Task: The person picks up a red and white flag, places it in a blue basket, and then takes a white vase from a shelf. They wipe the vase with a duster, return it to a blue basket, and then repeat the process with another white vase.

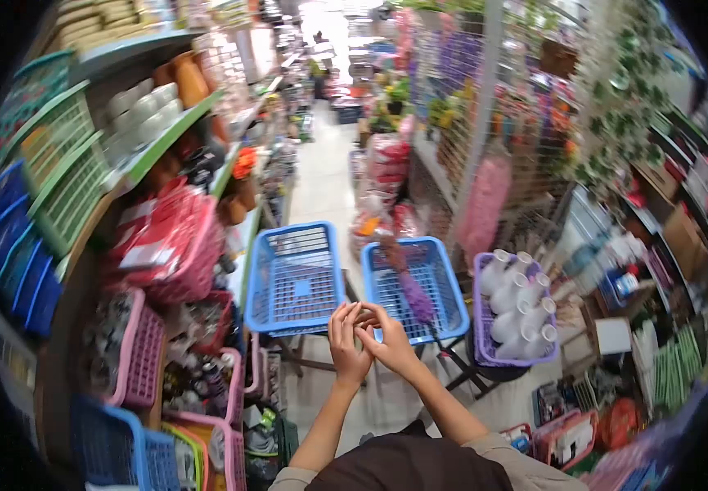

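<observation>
- Our left hand (349, 348) and right hand (391, 342) are meeting, fingers half-curled; any hold, we cannot tell.
- A duster (417, 299) is slanting far-left to near-right, lying rightward, nearer our right hand.

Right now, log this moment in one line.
left hand: fingers raised | right hand: beside left | purple duster: in blue basket | white vases: in purple basket

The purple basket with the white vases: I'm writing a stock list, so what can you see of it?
The purple basket is rectangular, with rounded corners and openwork sides, and looks like plastic. White, narrow-necked vases crowd inside it, leaning, with some round mouths showing; they hide most of its floor. It rests on a dark support, right of the blue basket. Neither hand touches it.
</observation>
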Available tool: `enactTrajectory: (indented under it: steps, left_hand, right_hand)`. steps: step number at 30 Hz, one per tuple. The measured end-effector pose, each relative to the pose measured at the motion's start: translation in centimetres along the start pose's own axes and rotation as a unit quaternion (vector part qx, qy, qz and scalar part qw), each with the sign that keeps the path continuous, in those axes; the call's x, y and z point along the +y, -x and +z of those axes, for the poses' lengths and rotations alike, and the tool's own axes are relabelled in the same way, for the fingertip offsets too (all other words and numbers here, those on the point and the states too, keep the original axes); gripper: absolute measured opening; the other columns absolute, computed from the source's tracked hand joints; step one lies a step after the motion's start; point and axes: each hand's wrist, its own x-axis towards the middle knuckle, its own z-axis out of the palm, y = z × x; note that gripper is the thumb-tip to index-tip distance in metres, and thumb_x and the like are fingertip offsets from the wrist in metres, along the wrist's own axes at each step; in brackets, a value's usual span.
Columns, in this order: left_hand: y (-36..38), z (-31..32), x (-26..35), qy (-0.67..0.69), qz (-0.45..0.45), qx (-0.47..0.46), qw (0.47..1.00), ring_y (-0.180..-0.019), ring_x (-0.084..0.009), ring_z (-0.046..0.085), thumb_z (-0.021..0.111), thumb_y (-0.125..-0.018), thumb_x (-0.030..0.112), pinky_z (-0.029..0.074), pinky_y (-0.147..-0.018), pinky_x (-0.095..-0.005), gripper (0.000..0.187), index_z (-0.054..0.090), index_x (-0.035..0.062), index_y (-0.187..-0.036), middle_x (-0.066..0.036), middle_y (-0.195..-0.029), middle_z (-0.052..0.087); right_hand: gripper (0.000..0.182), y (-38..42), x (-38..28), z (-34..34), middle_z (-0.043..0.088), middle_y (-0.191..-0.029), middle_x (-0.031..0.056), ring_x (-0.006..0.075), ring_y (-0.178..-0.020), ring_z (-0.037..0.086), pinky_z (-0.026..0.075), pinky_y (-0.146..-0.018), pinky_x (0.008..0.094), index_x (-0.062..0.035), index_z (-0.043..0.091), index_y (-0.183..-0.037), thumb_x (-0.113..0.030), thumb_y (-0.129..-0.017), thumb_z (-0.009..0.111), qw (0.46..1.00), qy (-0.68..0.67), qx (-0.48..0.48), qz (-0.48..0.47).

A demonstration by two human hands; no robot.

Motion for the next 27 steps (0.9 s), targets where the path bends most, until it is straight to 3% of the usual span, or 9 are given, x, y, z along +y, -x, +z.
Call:
enactTrajectory:
  steps: [11,13,17,19,20,23,24,25,27]
  left_hand:
    - [2.4,17.6,5.0,0.162,0.118,-0.285,0.937,-0.115,-0.0339,0.044,0.063,-0.070,0.008,0.036,-0.096,-0.0427,0.048,0.051,0.0051,-0.117,-0.013,-0.116,0.050]
    - [3.6,20.0,5.8,0.175,0.127,-0.314,0.925,-0.113,-0.0339,0.045,0.064,-0.071,0.008,0.037,-0.095,-0.0425,0.047,0.051,0.0053,-0.116,-0.013,-0.115,0.050]
    - [5.7,24.7,7.7,0.223,0.143,-0.391,0.882,-0.110,-0.0334,0.047,0.063,-0.073,0.008,0.038,-0.093,-0.0409,0.046,0.050,0.0044,-0.117,-0.015,-0.114,0.050]
    - [7.1,27.5,8.1,0.252,0.133,-0.464,0.839,-0.110,-0.0326,0.047,0.063,-0.073,0.009,0.038,-0.093,-0.0391,0.049,0.048,0.0031,-0.119,-0.015,-0.115,0.049]
    - [8.0,29.2,7.9,0.254,0.168,-0.484,0.821,-0.112,-0.0328,0.046,0.063,-0.073,0.009,0.038,-0.094,-0.0378,0.054,0.043,0.0023,-0.123,-0.017,-0.120,0.047]
    - [9.5,32.4,9.1,0.309,0.166,-0.524,0.776,-0.114,-0.0343,0.045,0.064,-0.074,0.011,0.037,-0.096,-0.0380,0.058,0.039,0.0017,-0.126,-0.018,-0.124,0.045]
    - [11.1,34.4,8.1,0.319,0.116,-0.559,0.757,-0.118,-0.0312,0.043,0.066,-0.075,0.013,0.035,-0.098,-0.0372,0.068,0.031,0.0021,-0.132,-0.020,-0.127,0.041]
    - [12.5,36.0,7.6,0.321,0.117,-0.561,0.754,-0.118,-0.0312,0.043,0.066,-0.075,0.013,0.035,-0.098,-0.0372,0.068,0.031,0.0021,-0.132,-0.020,-0.127,0.041]
    - [14.6,38.4,6.9,0.299,0.007,-0.578,0.759,-0.122,-0.0303,0.040,0.068,-0.074,0.012,0.038,-0.096,-0.0376,0.078,0.022,0.0015,-0.136,-0.022,-0.128,0.040]
  right_hand:
    - [0.039,6.1,9.7,-16.8,0.063,-0.093,0.0109,0.0191,-0.079,0.062,0.049,-0.070,0.0289,-0.0014,0.048,-0.117,-0.011,-0.081,0.060,0.959,0.042,0.246,0.135]
    - [0.039,7.8,11.2,-18.9,0.063,-0.091,0.0124,0.0223,-0.078,0.062,0.048,-0.069,0.0322,-0.0012,0.048,-0.115,-0.010,-0.079,0.060,0.942,0.041,0.288,0.165]
    - [0.041,11.9,14.9,-23.5,0.057,-0.100,0.0151,0.0276,-0.092,0.057,0.045,-0.080,0.0356,-0.0014,0.049,-0.112,-0.011,-0.075,0.064,0.890,0.157,0.380,0.196]
    - [0.045,13.6,16.6,-25.7,0.052,-0.109,0.0166,0.0306,-0.103,0.052,0.041,-0.088,0.0375,-0.0017,0.049,-0.111,-0.009,-0.071,0.066,0.814,0.323,0.462,0.139]
    - [0.051,14.5,17.7,-26.8,0.048,-0.113,0.0170,0.0331,-0.108,0.048,0.038,-0.092,0.0390,-0.0024,0.048,-0.113,-0.008,-0.067,0.069,0.797,0.346,0.470,0.155]
    - [0.060,16.7,21.0,-29.1,0.050,-0.112,0.0156,0.0306,-0.105,0.049,0.039,-0.090,0.0375,-0.0037,0.047,-0.117,-0.015,-0.065,0.074,0.791,0.307,0.494,0.191]
    - [0.072,17.6,22.5,-29.6,0.048,-0.120,0.0164,0.0300,-0.111,0.048,0.038,-0.094,0.0375,-0.0024,0.041,-0.123,-0.020,-0.064,0.077,0.814,0.232,0.484,0.224]
    - [0.072,18.1,23.6,-29.8,0.048,-0.120,0.0164,0.0300,-0.111,0.048,0.038,-0.094,0.0375,-0.0024,0.041,-0.123,-0.020,-0.064,0.077,0.811,0.233,0.486,0.225]
    - [0.081,18.8,25.4,-30.0,0.044,-0.127,0.0165,0.0286,-0.118,0.044,0.036,-0.098,0.0382,-0.0004,0.035,-0.128,-0.023,-0.064,0.079,0.842,0.098,0.472,0.242]
